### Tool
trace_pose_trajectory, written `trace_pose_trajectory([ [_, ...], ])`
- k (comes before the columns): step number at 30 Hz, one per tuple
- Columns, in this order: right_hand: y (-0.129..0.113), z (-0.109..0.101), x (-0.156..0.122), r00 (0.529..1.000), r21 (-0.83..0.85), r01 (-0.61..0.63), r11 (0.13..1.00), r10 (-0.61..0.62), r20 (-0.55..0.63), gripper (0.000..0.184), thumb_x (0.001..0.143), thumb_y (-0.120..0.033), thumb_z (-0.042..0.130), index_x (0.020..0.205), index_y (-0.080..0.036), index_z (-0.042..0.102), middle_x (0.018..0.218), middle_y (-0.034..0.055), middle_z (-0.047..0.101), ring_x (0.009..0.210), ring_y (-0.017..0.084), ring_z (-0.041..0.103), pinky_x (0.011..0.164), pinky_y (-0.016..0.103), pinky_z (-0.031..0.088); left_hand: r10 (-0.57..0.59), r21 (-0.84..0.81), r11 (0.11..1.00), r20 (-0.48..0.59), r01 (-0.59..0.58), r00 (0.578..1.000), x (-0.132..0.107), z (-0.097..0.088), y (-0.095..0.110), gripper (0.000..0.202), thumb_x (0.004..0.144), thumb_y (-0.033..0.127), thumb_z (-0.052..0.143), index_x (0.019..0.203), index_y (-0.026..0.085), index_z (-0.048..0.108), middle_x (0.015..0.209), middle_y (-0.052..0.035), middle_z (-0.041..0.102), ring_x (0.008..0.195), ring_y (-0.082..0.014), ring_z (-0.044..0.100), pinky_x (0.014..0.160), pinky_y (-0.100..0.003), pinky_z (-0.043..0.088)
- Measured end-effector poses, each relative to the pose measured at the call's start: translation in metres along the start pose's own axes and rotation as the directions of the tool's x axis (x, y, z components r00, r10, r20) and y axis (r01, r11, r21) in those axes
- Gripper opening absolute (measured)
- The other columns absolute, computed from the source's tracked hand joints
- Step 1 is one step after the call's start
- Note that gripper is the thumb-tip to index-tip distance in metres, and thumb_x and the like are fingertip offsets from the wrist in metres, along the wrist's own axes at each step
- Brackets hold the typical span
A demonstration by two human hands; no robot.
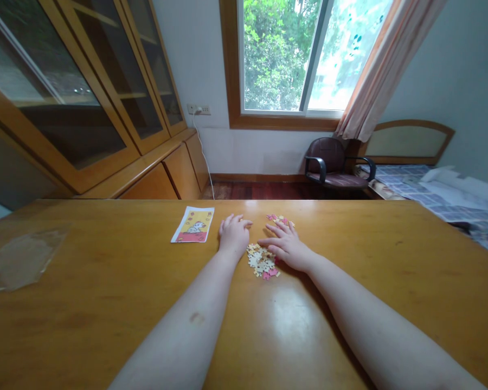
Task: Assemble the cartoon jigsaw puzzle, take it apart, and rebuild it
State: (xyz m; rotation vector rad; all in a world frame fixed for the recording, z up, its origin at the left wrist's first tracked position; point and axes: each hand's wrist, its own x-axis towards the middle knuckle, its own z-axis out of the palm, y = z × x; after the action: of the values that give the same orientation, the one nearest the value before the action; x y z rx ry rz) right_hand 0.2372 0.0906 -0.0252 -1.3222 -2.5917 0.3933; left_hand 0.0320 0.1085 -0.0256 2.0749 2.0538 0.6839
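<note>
My left hand (235,233) lies flat on the wooden table (85,325), holding nothing, its fingertips pointing toward my right hand. My right hand (287,246) rests palm down with its fingers spread, also empty. Its lower edge is right by a heap of small cream and pink jigsaw pieces (261,260), which sits between my hands. A smaller cluster of jigsaw pieces (279,219) lies beyond my right fingertips. Left of my left hand lies a yellow and red picture card (192,225) showing a cartoon animal.
A clear plastic bag (22,259) lies flat at the table's left. Glass-fronted wooden cabinets (93,81) stand beyond the far edge on the left. A dark office chair (329,168) and a bed (443,189) with a checked cover stand at the far right.
</note>
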Motion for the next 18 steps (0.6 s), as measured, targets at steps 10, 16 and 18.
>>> trace_pose_trajectory([
  [10,0.0065,0.0007,0.0041,0.976,0.058,-0.138,0.989,0.146,-0.16,0.039,0.097,-0.042,0.037,0.118,-0.028,0.066,0.138,0.0058,0.053,0.135,0.031,0.032,0.111,0.062,0.012,0.275,-0.049,0.961,0.182,-0.271,0.944,-0.0033,0.0049,0.0043,0.036,0.083,0.017,0.049,0.1,0.036,0.074,0.135,0.0036,0.056,0.132,-0.0245,0.038,0.114,-0.049,0.023],
  [16,0.0062,-0.0006,0.0018,0.992,0.137,0.053,0.989,-0.036,-0.123,0.037,0.096,-0.041,0.039,0.101,-0.031,0.074,0.13,0.0032,0.059,0.131,0.03,0.036,0.111,0.06,0.014,0.08,0.01,0.997,0.089,-0.081,0.993,-0.002,0.0007,0.0021,0.032,0.08,0.017,0.052,0.094,0.032,0.076,0.125,-0.0012,0.064,0.128,-0.0288,0.043,0.111,-0.053,0.025],
  [18,0.0063,0.0012,0.0015,0.992,0.153,0.103,0.983,-0.09,-0.084,0.037,0.096,-0.042,0.039,0.101,-0.032,0.075,0.132,0.0025,0.058,0.133,0.031,0.035,0.112,0.06,0.014,0.009,0.009,1.0,0.05,-0.009,0.999,-0.0007,-0.0007,0.0005,0.03,0.079,0.016,0.053,0.09,0.029,0.077,0.121,-0.003,0.066,0.126,-0.03,0.044,0.11,-0.053,0.027],
])
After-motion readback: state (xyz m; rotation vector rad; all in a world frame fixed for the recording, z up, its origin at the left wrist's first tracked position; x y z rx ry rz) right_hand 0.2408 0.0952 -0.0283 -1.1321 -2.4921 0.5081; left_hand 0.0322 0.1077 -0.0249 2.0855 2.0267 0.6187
